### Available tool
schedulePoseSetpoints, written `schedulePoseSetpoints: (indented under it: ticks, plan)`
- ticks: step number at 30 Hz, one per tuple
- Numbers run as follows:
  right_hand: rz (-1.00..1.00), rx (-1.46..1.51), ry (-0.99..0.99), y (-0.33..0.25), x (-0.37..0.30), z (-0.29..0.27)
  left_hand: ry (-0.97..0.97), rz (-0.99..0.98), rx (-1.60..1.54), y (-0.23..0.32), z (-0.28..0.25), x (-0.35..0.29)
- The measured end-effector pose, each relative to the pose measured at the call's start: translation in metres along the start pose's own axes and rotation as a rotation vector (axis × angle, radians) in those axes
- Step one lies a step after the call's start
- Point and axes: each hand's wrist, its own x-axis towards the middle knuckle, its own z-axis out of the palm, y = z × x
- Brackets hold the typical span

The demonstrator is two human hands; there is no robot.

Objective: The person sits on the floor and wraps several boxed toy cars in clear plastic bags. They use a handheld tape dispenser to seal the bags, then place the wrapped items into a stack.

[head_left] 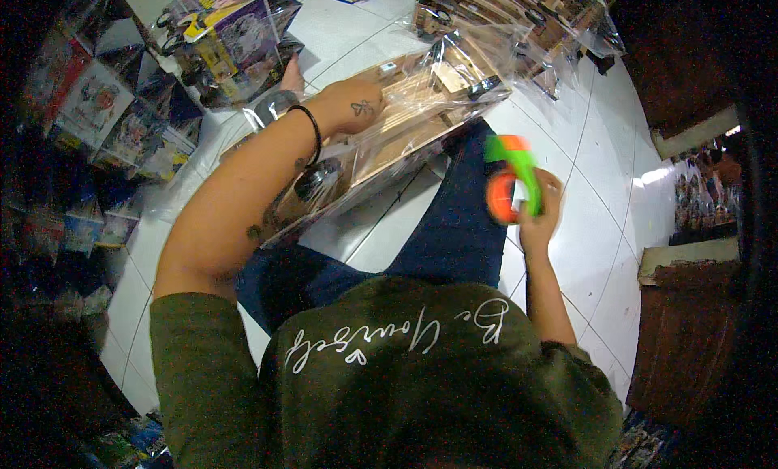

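While resting the left hand (356, 106) on the film-wrapped wooden toy (417, 132) by the legs (458, 222), could not tell its finger spread; gripped the tape dispenser (531, 177) in the right hand (546, 200), seemingly mid-taping and needing it brought over

The wide head view looks steeply down over the shirt (405, 404) onto the tiled floor (600, 201). The shirt is nearest.

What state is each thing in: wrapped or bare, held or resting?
Wooden model vehicle: wrapped in clear plastic; left hand on it.
Green-and-orange tape dispenser: held in right hand, blurred.
Purple-and-yellow model: wrapped in clear plastic.
Wooden models, upper right: in clear plastic.
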Motion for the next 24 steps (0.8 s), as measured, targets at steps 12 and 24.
schedulePoseSetpoints:
  ticks: [12, 24]
  plan:
    - [0.368, -0.423, 0.329, 0.122, -0.070, 0.049, 0.202, 0.033, 0.103, -0.027, -0.022, 0.025]
    - [0.198, 0.735, 0.172, -0.081, 0.059, 0.226, -0.463, -0.045, -0.153, -0.092, -0.024, 0.053]
